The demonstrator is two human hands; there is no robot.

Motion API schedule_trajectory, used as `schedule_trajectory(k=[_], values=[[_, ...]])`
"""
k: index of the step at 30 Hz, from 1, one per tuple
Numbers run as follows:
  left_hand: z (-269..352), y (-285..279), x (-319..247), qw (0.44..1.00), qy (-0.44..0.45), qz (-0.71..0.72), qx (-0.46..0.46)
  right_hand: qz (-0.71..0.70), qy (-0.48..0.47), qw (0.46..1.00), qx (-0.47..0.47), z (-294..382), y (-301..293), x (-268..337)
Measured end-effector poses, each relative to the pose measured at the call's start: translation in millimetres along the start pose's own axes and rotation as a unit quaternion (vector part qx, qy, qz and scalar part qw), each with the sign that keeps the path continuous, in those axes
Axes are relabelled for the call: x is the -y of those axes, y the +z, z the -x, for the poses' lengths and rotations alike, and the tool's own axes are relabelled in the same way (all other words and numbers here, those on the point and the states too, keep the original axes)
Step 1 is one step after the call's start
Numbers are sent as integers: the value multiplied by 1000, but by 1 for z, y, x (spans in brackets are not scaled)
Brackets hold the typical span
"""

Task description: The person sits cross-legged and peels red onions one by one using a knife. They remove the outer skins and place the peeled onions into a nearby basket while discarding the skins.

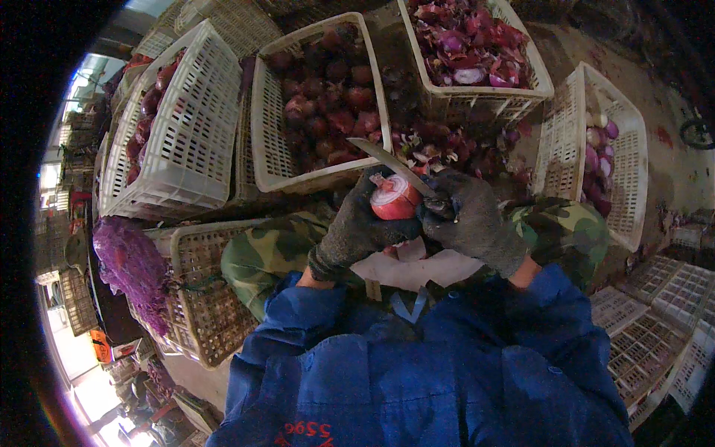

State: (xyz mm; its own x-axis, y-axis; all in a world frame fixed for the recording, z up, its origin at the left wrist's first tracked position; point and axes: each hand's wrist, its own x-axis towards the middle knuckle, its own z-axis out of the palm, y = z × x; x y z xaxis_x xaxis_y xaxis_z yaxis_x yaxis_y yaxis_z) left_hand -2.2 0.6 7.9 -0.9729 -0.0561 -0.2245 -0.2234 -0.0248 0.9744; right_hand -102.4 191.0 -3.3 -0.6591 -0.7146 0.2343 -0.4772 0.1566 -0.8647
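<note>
Both hands wear dark grey work gloves and meet in front of my lap. My left hand (347, 230) grips a red onion (394, 204), whose pale ringed cut face shows on top with a flap of the cut end on it. My right hand (475, 215) is closed around the handle of a knife (385, 159). The curved steel blade runs up and to the left, passing over the onion's right side; whether it touches the onion I cannot tell. Beneath the hands, a pale cloth (416, 271) covers part of my lap.
Ahead stands a white plastic crate (258, 120) of unpeeled red onions. Another crate (486, 92) holds onion skins and scraps, with more skins (452, 148) on the floor. Peeled onions lie in the right crate (631, 167). At left are a tilted crate (192, 123) and a purple mesh sack (128, 262).
</note>
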Motion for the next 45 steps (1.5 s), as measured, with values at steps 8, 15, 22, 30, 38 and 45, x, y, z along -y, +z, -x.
schedule_trajectory(k=[8,15,22,30,38,45], values=[[3,11,-8,996,-5,86,-10,8,43,997,-71,3,10,-10],[6,-3,-7,991,-56,123,20,-206,205,957,-24,-7,-16,-11],[-4,15,5,988,-47,145,-35,-199,215,956,-6,0,-9,-15],[4,-2,11,977,-22,210,24,-428,216,872,-98,17,-16,-41],[12,-8,13,875,-54,477,59,-426,147,884,-125,29,-15,-53],[-5,5,29,923,-37,369,97,-464,54,874,-135,26,-1,-47]])
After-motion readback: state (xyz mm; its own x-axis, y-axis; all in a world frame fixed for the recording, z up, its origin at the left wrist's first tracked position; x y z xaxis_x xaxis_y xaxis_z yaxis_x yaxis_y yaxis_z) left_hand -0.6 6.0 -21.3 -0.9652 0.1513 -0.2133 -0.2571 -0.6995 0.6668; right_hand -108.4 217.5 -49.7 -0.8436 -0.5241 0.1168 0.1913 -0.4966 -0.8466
